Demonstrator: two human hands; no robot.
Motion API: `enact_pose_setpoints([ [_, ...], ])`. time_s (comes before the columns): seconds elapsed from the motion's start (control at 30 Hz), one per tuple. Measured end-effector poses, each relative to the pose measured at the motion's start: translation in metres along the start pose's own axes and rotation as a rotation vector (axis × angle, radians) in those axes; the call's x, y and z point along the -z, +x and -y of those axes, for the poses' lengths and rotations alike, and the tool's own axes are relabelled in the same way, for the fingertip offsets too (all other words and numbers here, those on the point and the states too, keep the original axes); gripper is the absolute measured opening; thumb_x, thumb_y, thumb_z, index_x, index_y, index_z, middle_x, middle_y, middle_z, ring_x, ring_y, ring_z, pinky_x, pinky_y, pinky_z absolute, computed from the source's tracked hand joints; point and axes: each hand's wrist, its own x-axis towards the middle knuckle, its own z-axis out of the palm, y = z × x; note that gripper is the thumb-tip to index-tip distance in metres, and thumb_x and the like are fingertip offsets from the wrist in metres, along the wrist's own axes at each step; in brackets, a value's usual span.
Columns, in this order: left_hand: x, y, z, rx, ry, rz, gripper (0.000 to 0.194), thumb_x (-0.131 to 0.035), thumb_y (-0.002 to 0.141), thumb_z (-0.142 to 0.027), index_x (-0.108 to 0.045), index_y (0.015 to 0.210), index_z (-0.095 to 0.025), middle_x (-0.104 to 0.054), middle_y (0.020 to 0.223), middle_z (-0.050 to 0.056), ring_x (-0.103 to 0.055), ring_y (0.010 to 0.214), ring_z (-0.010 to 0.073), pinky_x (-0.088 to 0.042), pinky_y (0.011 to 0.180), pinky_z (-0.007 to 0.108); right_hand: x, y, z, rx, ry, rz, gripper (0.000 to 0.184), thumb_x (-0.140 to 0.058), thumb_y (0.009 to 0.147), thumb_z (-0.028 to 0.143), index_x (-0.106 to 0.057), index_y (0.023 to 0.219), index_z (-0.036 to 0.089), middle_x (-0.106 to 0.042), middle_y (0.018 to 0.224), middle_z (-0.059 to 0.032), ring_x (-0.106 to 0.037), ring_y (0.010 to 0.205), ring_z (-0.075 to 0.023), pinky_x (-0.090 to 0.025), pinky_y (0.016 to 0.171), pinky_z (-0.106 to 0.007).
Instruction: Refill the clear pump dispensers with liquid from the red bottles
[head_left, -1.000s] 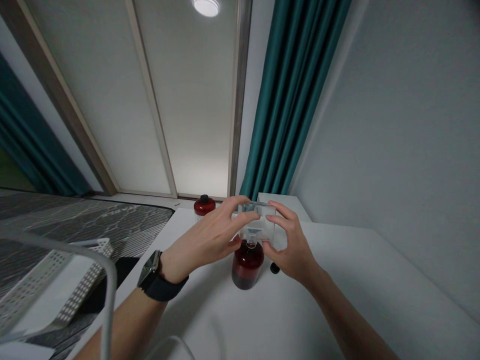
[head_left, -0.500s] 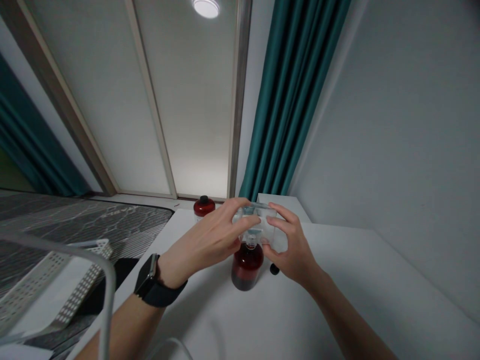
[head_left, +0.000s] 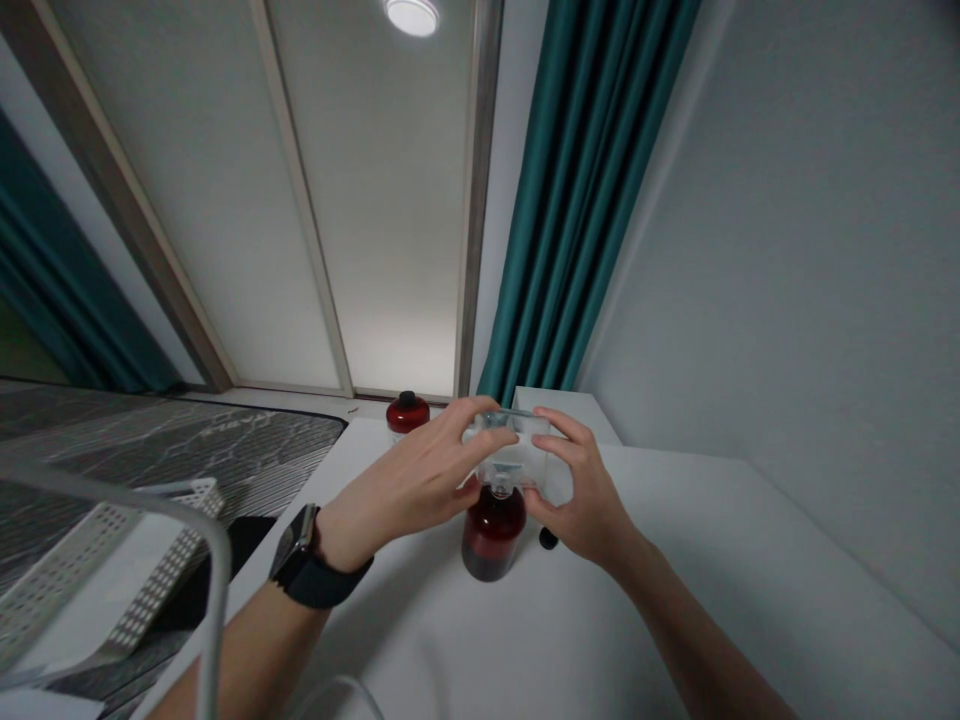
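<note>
Both hands grip a clear see-through container [head_left: 517,452] from its two ends, the fingers curled around it. My left hand [head_left: 427,475], with a black watch on the wrist, is closed on its left side. My right hand [head_left: 574,485] is closed on its right side. Directly below stands an upright reddish-brown bottle [head_left: 493,540] on the white table [head_left: 450,640]. The clear container is over the bottle's clear mouth; whether they touch, I cannot tell. A small black cap [head_left: 548,539] lies right of the bottle, partly behind my right hand.
Another reddish-brown bottle [head_left: 407,412] with a black cap stands at the table's far left. A white box-like block [head_left: 577,405] is at the back, near the teal curtain [head_left: 585,200]. A white perforated basket [head_left: 112,570] and a pale curved tube [head_left: 217,590] are at left.
The clear container has turned slightly and shifted a little left with both hands. The bottle and the cap stay in place.
</note>
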Motion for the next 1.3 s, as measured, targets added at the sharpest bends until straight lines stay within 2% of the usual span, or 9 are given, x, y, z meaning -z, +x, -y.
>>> enact_pose_setpoints([
  [0.17,-0.004,0.000,0.005,0.025,-0.095,0.008,0.057,-0.059,0.082,-0.005,-0.040,0.133,-0.023,-0.041,0.141,0.015,-0.049,0.130,0.0312,-0.051,0.103,0.050,0.000,-0.001,-0.001,-0.073,0.082,0.036,0.058,-0.060,0.077,0.004,-0.042,0.128,0.026,-0.044,0.140,-0.0142,-0.047,0.133,-0.0297,-0.046,0.106,-0.056],
  [0.4,-0.020,-0.004,0.024,0.105,-0.313,-0.012,0.077,-0.066,0.082,-0.020,-0.024,0.147,-0.020,-0.044,0.145,0.018,-0.048,0.133,0.0325,-0.045,0.110,0.052,-0.007,-0.005,-0.007,-0.287,0.317,0.086,0.055,-0.060,0.080,0.009,-0.045,0.129,0.028,-0.043,0.142,-0.0120,-0.046,0.133,-0.0263,-0.057,0.095,-0.044],
  [0.73,-0.033,-0.003,0.030,0.224,-0.477,-0.040,0.068,-0.068,0.077,-0.022,-0.037,0.137,-0.018,-0.057,0.128,0.016,-0.061,0.115,0.0299,-0.052,0.099,0.051,-0.014,-0.008,-0.008,-0.415,0.414,0.132,0.054,-0.059,0.083,0.013,-0.044,0.132,0.029,-0.042,0.144,-0.0113,-0.043,0.136,-0.0255,-0.055,0.097,-0.042],
  [0.87,-0.039,-0.004,0.034,0.286,-0.549,-0.076,0.068,-0.069,0.075,-0.023,-0.037,0.135,-0.018,-0.059,0.122,0.014,-0.063,0.108,0.0274,-0.053,0.095,0.051,0.002,-0.007,-0.019,-0.542,0.399,0.141,0.051,-0.059,0.087,0.022,-0.039,0.134,0.027,-0.047,0.139,-0.0137,-0.052,0.129,-0.0264,-0.058,0.090,-0.043],
  [0.97,-0.041,-0.004,0.038,0.348,-0.577,-0.122,0.065,-0.068,0.076,-0.025,-0.038,0.133,-0.017,-0.059,0.120,0.013,-0.061,0.109,0.0268,-0.052,0.097,0.051,0.022,-0.010,-0.032,-0.633,0.389,0.403,0.034,-0.058,0.091,0.025,-0.051,0.124,0.024,-0.062,0.119,-0.0110,-0.067,0.106,-0.0233,-0.061,0.081,-0.041],
  [1.03,-0.040,-0.004,0.039,0.366,-0.588,-0.146,0.063,-0.067,0.076,-0.025,-0.039,0.131,-0.017,-0.059,0.118,0.012,-0.060,0.110,0.0261,-0.051,0.098,0.051,0.031,-0.015,-0.037,-0.581,0.403,0.553,0.035,-0.062,0.088,0.025,-0.056,0.123,0.024,-0.067,0.107,-0.0082,-0.070,0.088,-0.0200,-0.062,0.072,-0.037],
  [1.1,-0.039,-0.003,0.039,0.372,-0.586,-0.162,0.061,-0.066,0.076,-0.026,-0.039,0.130,-0.017,-0.059,0.117,0.011,-0.060,0.111,0.0255,-0.051,0.098,0.050,0.030,-0.019,-0.036,-0.509,0.396,0.628,0.046,-0.069,0.082,0.022,-0.057,0.126,0.026,-0.068,0.103,-0.0061,-0.070,0.080,-0.0185,-0.062,0.065,-0.033],
  [1.17,-0.038,-0.003,0.039,0.374,-0.573,-0.174,0.061,-0.066,0.077,-0.026,-0.039,0.130,-0.018,-0.059,0.116,0.010,-0.060,0.109,0.0251,-0.051,0.098,0.050,0.022,-0.021,-0.030,-0.438,0.401,0.662,0.059,-0.077,0.073,0.020,-0.057,0.128,0.028,-0.068,0.106,-0.0055,-0.070,0.082,-0.0198,-0.061,0.063,-0.032],
  [1.3,-0.039,-0.004,0.040,0.385,-0.534,-0.182,0.060,-0.066,0.076,-0.023,-0.039,0.130,-0.019,-0.060,0.117,0.010,-0.061,0.109,0.0255,-0.050,0.097,0.049,0.001,-0.017,-0.013,-0.388,0.406,0.669,0.060,-0.082,0.067,0.019,-0.059,0.121,0.030,-0.065,0.110,-0.0044,-0.067,0.089,-0.0230,-0.060,0.067,-0.035],
])
